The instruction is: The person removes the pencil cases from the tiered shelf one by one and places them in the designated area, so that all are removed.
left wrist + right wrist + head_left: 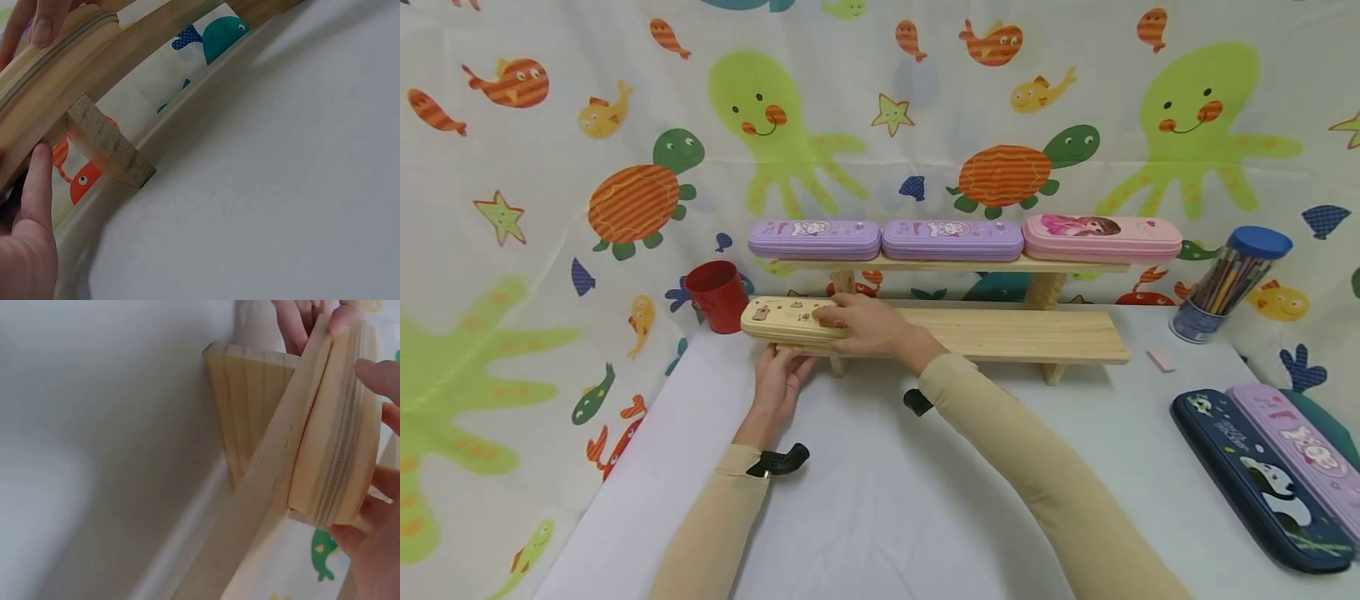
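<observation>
A cream-yellow zippered pencil case (790,315) with small printed figures lies at the left end of the lower board of a two-tier wooden shelf (1022,333). My right hand (872,327) grips the case from above near its right end. In the right wrist view, the right thumb and fingers (381,378) spread over the case (340,437) around its zipper. My left hand (778,385) holds the board's left end from below, thumb at the edge by the case; its other fingers are partly hidden under the wood. One left finger (40,181) touches the board (94,75) near a support leg.
On the upper board sit two purple pencil cases (814,240) and a pink one (1101,237). A red cup (718,297) stands left of the shelf. To the right are a pencil jar (1228,283), an eraser (1162,361), a navy panda case (1262,479) and another purple case (1300,450).
</observation>
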Demonstrator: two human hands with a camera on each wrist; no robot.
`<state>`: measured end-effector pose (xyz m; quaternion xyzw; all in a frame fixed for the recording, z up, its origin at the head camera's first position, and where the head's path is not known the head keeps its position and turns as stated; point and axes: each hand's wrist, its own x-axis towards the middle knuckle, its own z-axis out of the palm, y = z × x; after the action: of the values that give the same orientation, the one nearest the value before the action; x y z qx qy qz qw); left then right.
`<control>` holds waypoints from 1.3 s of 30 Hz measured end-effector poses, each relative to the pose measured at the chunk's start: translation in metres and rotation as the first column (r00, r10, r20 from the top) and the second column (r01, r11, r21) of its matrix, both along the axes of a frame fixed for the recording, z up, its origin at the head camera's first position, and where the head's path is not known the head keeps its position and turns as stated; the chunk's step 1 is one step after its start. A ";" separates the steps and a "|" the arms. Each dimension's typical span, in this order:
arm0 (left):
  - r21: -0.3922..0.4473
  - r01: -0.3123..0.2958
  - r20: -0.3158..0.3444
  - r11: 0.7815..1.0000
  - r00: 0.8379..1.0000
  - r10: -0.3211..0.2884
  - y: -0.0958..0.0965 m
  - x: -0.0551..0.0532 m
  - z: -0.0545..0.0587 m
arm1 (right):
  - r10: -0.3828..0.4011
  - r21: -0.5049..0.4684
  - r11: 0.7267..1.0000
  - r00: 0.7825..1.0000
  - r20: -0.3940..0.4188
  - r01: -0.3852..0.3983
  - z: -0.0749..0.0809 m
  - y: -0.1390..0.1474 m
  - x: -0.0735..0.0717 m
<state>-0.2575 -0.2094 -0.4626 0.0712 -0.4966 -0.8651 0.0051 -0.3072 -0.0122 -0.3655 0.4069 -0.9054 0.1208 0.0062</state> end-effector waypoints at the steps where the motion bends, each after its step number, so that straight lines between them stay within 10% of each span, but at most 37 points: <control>1: 0.002 -0.002 0.001 1.000 1.000 0.002 0.000 0.000 0.000 | -0.008 0.003 1.000 1.000 -0.007 0.008 0.000 -0.001 0.000; 39: -0.023 0.003 -0.008 1.000 1.000 -0.003 0.000 -0.006 -0.004 | -0.120 0.117 0.985 0.991 -0.051 0.125 0.010 0.056 0.025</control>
<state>-0.2639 -0.2095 -0.4670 0.0667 -0.5065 -0.8596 0.0066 -0.2823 0.0440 -0.3553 0.3527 -0.9340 0.0566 0.0089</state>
